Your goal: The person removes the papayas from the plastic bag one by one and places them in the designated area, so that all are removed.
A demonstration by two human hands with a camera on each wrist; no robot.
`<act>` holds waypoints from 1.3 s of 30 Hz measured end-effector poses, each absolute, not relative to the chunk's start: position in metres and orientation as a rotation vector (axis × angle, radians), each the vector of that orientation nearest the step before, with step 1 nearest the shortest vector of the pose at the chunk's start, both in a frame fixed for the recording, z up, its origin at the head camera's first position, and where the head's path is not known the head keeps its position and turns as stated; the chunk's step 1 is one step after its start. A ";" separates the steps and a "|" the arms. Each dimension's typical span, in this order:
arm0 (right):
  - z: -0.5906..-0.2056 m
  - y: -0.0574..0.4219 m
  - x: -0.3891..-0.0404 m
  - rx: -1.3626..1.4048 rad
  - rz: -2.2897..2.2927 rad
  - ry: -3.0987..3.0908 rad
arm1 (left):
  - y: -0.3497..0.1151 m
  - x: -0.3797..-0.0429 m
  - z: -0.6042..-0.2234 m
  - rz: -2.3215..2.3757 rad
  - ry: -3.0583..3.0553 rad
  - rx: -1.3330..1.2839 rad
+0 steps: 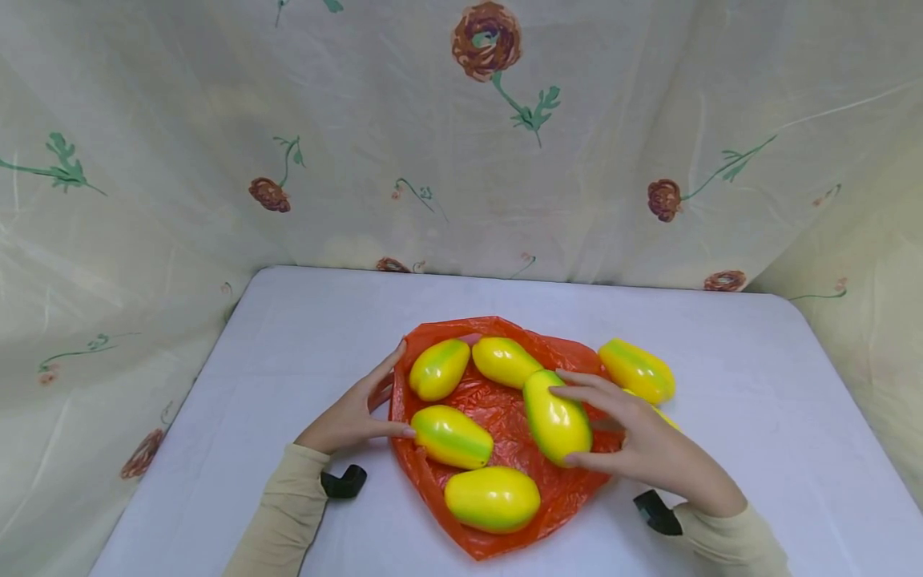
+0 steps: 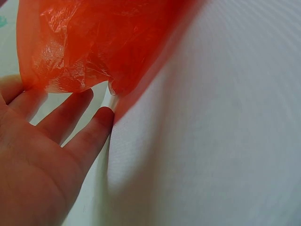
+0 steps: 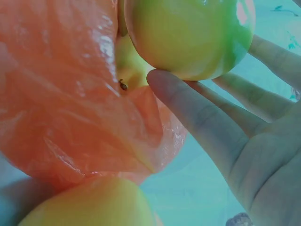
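Observation:
A red plastic bag lies spread open on the table with several yellow-green papayas inside, among them one papaya at its front. On the bag's left side, my left hand holds the rim, thumb over the edge by a papaya and fingers along the outside. In the left wrist view those fingertips touch the thin film. My right hand grips another papaya between thumb and fingers, over the right part of the bag. The right wrist view shows this papaya above the bag's edge.
To the right of the bag lies a papaya on the white table, with a second one partly hidden behind my right hand. A flowered curtain hangs behind the table and along its sides.

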State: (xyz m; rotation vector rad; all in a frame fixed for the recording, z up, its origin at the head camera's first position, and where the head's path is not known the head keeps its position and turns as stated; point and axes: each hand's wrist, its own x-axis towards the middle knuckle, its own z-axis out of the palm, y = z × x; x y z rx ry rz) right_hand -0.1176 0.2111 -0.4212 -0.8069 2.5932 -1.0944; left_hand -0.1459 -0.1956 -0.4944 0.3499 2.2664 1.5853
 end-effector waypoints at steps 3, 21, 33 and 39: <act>-0.420 0.213 -0.118 -0.788 -1.127 2.572 | -0.195 -0.146 -0.494 1.586 2.266 0.350; -0.405 0.237 -0.119 -0.742 -1.174 2.678 | -0.195 -0.146 -0.494 1.580 2.273 0.351; -0.395 0.259 -0.116 -0.694 -1.112 2.822 | -0.195 -0.146 -0.493 1.580 2.266 0.349; -0.394 0.273 -0.114 -0.695 -1.128 2.839 | -0.195 -0.146 -0.493 1.580 2.271 0.351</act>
